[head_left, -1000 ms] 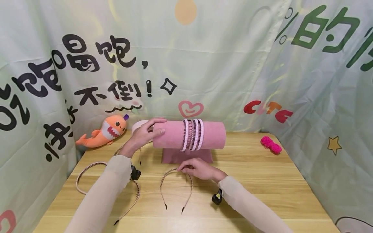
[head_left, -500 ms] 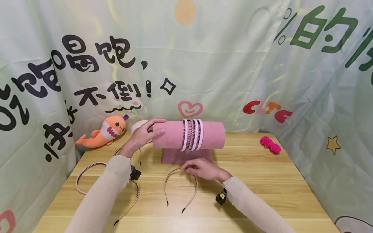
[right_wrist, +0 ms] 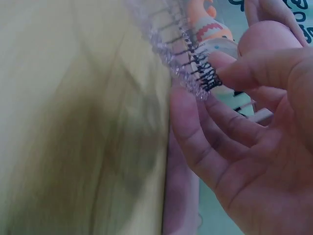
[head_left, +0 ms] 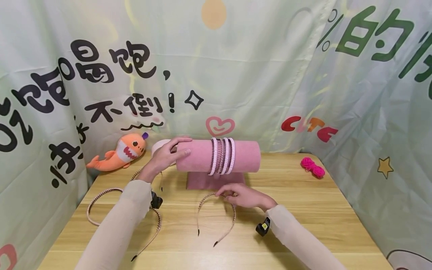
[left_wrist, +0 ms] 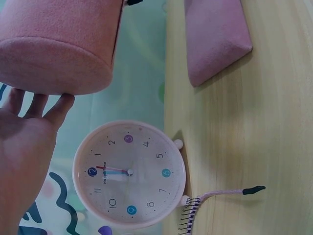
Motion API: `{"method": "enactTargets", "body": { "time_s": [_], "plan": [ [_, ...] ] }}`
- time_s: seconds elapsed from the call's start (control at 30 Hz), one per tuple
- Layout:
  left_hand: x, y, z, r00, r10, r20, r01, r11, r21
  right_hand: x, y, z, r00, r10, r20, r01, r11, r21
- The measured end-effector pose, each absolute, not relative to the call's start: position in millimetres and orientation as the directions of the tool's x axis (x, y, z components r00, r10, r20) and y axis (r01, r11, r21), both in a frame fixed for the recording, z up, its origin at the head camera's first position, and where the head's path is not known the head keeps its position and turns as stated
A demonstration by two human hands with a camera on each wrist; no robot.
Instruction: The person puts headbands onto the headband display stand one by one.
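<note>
The headband (right_wrist: 177, 66), located over the counter (head_left: 303, 210) in front of the stand (head_left: 197, 155), should handle as light and springy; grip at the crown, where the right hand (head_left: 244, 196) pinches it, while the left hand (head_left: 164, 156), fingers extended, touches the stand's left end.

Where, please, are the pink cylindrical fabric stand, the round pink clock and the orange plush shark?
Pink cylindrical fabric stand (head_left: 200, 156): head view, roll's bare left part.
Round pink clock (left_wrist: 129, 173): left wrist view, dial centre.
Orange plush shark (head_left: 118, 153): head view, mid-body.
</note>
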State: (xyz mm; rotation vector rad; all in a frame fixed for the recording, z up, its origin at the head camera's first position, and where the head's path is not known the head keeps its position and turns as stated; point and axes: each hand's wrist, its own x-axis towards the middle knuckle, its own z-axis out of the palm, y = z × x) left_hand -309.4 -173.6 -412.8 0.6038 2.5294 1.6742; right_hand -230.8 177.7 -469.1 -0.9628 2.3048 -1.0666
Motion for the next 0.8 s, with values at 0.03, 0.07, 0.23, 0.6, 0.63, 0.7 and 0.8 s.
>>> {"method": "enactTargets", "body": {
  "time_s": [0.03,0.07,0.23,0.6,0.63,0.7,0.8],
  "plan": [
    [-309,-173,-413,-0.923,0.345,0.173,0.294,0.34,0.893,-230,180,-468,-0.673,-0.734,-0.091,-0.397,0.462,-0.793],
    [-309,-173,-413,-0.922,0.346,0.175,0.297,0.339,0.893,-230,183,-468,-0.676,-0.73,-0.097,-0.382,0.461,-0.801],
    [-309,-174,-413,-0.917,0.353,0.185,0.305,0.325,0.895,-229,199,-466,-0.696,-0.708,-0.12,-0.309,0.446,-0.84],
    [-308,-174,-412,-0.923,0.345,0.173,0.294,0.339,0.894,-228,229,-462,-0.72,-0.678,-0.15,-0.217,0.425,-0.879],
    [-308,-174,-412,-0.923,0.344,0.171,0.292,0.339,0.894,-227,232,-461,-0.721,-0.676,-0.151,-0.214,0.424,-0.88],
    [-308,-174,-411,-0.924,0.343,0.168,0.29,0.342,0.894,-227,238,-459,-0.727,-0.67,-0.153,-0.206,0.425,-0.881],
    [-308,-174,-411,-0.926,0.34,0.161,0.281,0.339,0.898,-227,249,-455,-0.734,-0.663,-0.149,-0.202,0.422,-0.883]
  ]
}}
